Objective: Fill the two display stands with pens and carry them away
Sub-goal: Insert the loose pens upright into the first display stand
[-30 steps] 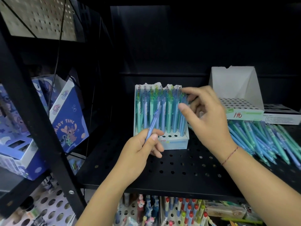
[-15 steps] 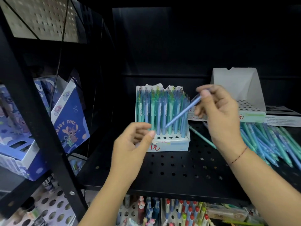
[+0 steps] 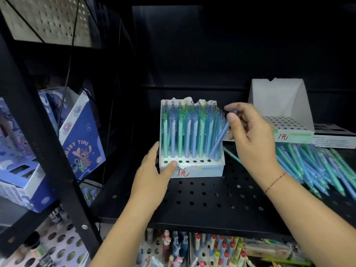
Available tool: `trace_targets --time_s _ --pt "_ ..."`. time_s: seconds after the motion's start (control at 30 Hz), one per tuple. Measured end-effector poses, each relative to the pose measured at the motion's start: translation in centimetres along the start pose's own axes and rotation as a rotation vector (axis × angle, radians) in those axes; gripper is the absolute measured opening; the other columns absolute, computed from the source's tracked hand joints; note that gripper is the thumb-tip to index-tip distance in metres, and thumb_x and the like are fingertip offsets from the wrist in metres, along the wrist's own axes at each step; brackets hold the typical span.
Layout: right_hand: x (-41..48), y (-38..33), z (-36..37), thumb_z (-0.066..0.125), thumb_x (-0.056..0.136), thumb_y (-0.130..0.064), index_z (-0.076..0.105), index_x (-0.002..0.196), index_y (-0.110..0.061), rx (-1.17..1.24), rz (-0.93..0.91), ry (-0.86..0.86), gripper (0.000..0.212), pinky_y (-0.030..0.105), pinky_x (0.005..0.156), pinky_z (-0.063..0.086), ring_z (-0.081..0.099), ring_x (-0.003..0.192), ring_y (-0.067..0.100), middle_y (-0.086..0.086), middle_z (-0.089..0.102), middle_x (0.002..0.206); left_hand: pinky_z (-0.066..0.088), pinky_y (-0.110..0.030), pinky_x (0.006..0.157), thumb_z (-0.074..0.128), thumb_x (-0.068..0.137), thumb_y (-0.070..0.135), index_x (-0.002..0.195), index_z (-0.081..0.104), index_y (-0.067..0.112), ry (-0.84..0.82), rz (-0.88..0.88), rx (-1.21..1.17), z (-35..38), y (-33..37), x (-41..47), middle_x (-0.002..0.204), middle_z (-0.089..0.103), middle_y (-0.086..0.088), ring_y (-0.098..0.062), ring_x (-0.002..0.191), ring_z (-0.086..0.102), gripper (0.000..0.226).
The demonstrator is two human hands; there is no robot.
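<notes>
A white cardboard display stand (image 3: 200, 170) is sat on the black perforated shelf (image 3: 202, 201), marked with a red price on the front. It's packed almost full with blue, teal and green pens (image 3: 179, 132), stood upright with the clicker ends up. Only the front row of holes is left bare.

One pale blue pen (image 3: 218, 143) is pinched near its top by the right hand (image 3: 252, 137), between thumb and fingertips. Its long axis is tilted, with the tip down-left at the stand's right front corner and the top up-right. Whether the tip is seated in a hole can't really be made out. The stand's left front corner is gripped by the left hand (image 3: 152, 170), thumb on the front edge, fingers round the side.

Further right and back, a second stand (image 3: 289, 130) of the same kind is partly blocked by the right hand. Loose pens (image 3: 317, 166) are heaped on the shelf in front of it. Blue cartoon boxes (image 3: 81, 143) are seen at left behind a slanted black post (image 3: 44, 132), and more pens are racked (image 3: 212, 251) below the shelf.
</notes>
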State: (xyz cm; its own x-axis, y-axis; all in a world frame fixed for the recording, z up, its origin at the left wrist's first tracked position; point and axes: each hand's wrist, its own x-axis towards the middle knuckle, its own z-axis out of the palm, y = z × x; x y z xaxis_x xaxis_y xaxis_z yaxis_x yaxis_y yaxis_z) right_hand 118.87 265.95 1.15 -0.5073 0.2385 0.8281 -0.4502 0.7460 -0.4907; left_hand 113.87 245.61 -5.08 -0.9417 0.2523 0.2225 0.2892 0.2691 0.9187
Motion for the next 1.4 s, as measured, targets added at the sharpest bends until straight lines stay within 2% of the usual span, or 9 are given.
trace_targets --time_s 0.17,0.3,0.67,0.77,0.83,0.93,1.07,1.3,1.4 --pt "-0.3 0.0 0.5 0.052 0.096 -0.019 0.047 0.124 -0.018 -0.058 -0.002 -0.064 0.028 0.021 0.059 0.043 0.053 0.064 0.015 -0.004 0.052 0.071 0.036 -0.045 0.111 0.062 0.09 0.036 0.145 0.027 0.046 0.001 0.005 -0.012 0.0 -0.1 0.1 0.147 0.039 0.016 -0.012 0.135 0.039 0.067" --pt "-0.3 0.0 0.6 0.057 0.094 -0.018 0.05 0.12 -0.018 -0.109 -0.024 -0.04 0.027 0.012 0.062 0.039 0.049 0.069 0.008 -0.012 0.049 0.079 0.036 -0.043 0.111 0.063 0.089 0.037 0.145 0.028 0.046 0.006 0.005 -0.016 -0.1 -0.4 0.2 0.146 0.041 0.015 -0.01 0.134 0.039 0.067" --pt "0.1 0.2 0.3 0.058 0.094 -0.015 0.063 0.118 -0.016 -0.193 -0.103 -0.087 0.025 0.01 0.067 0.04 0.05 0.074 0.01 -0.002 0.051 0.087 0.04 -0.044 0.108 0.064 0.089 0.034 0.143 0.031 0.047 0.012 0.001 -0.04 0.0 -0.6 0.4 0.142 0.047 0.013 -0.011 0.13 0.043 0.065" --pt "1.2 -0.5 -1.8 0.056 0.094 -0.021 0.062 0.117 -0.024 -0.072 0.047 -0.11 0.024 0.011 0.069 0.043 0.052 0.075 0.002 -0.007 0.055 0.087 0.039 -0.043 0.108 0.064 0.089 0.033 0.143 0.031 0.046 0.014 -0.003 -0.049 -0.1 -0.5 0.4 0.142 0.046 0.013 -0.011 0.13 0.043 0.065" --pt "2.7 -0.1 -4.1 0.058 0.093 -0.024 0.062 0.111 -0.024 0.03 0.247 -0.095 0.018 0.021 0.064 0.047 0.056 0.069 0.008 -0.003 0.06 0.084 0.039 -0.042 0.109 0.064 0.089 0.032 0.144 0.031 0.045 0.017 -0.002 -0.053 -0.1 -0.5 0.4 0.142 0.046 0.013 -0.011 0.13 0.043 0.065" --pt "3.9 2.4 -7.3 0.065 0.089 -0.025 0.067 0.095 -0.015 -0.285 0.488 -0.3 0.012 0.025 0.057 0.046 0.059 0.066 0.016 0.005 0.066 0.08 0.039 -0.042 0.108 0.065 0.089 0.032 0.144 0.032 0.044 0.02 0.001 -0.055 -0.1 -0.6 0.5 0.141 0.047 0.013 -0.012 0.128 0.045 0.066" --pt "2.6 5.8 -8.3 0.071 0.084 -0.035 0.069 0.079 -0.002 -0.574 0.703 -0.722 0.033 0.022 0.053 0.043 0.056 0.061 0.018 0.006 0.065 0.065 0.04 -0.044 0.108 0.066 0.088 0.033 0.143 0.032 0.045 0.016 -0.001 -0.06 0.0 -0.8 0.5 0.141 0.047 0.012 -0.012 0.129 0.045 0.066" --pt "2.0 6.6 -6.2 0.072 0.081 -0.044 0.037 0.056 -0.011 -0.783 0.692 -0.828 0.054 0.03 0.052 0.024 0.035 0.049 0.019 0.005 0.036 0.054 0.041 -0.044 0.107 0.067 0.088 0.032 0.142 0.033 0.047 0.02 -0.003 -0.07 0.0 -0.9 0.6 0.139 0.049 0.013 -0.012 0.128 0.045 0.065" --pt "1.9 6.2 -4.8 0.071 0.081 -0.044 0.056 0.075 -0.005 -0.806 0.697 -0.891 0.042 0.031 0.058 0.043 0.054 0.065 0.021 0.009 0.056 0.072 0.041 -0.045 0.107 0.067 0.087 0.032 0.142 0.034 0.046 0.017 -0.001 -0.074 0.0 -0.9 0.7 0.139 0.049 0.013 -0.013 0.127 0.046 0.065"
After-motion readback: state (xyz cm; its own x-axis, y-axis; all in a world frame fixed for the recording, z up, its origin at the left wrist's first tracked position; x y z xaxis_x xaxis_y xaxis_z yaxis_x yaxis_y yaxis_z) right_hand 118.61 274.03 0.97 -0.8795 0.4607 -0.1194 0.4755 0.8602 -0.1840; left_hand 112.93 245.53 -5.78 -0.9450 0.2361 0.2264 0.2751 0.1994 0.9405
